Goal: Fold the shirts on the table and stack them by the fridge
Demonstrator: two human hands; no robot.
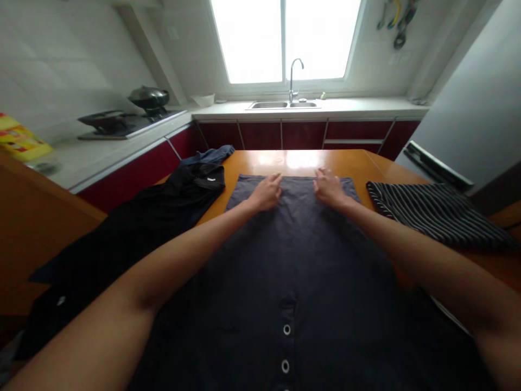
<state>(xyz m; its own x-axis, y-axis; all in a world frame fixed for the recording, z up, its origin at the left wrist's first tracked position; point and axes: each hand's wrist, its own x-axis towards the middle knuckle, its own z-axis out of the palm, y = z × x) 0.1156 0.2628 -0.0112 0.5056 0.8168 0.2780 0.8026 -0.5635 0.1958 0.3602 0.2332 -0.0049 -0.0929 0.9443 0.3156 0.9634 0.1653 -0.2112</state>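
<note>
A dark grey shirt point(297, 244) lies spread on the wooden table, its straight hem at the far side. Round light-rimmed buttons point(287, 329) run down a short placket at the near end. My left hand point(266, 193) is at the hem, left of the middle, with its fingers curled closed on the cloth. To the right, my right hand point(328, 187) grips the same hem with bent fingers. Its fingertips are partly hidden. The near edge of the shirt is dark and hard to make out.
Dark clothes point(163, 209) lie along the table's left side. A striped black cloth point(431, 212) sits on the right of the wooden table point(342, 160). Beyond are a sink point(271, 105), a faucet point(292, 81) and a stove point(134, 126) with a lidded wok point(149, 98).
</note>
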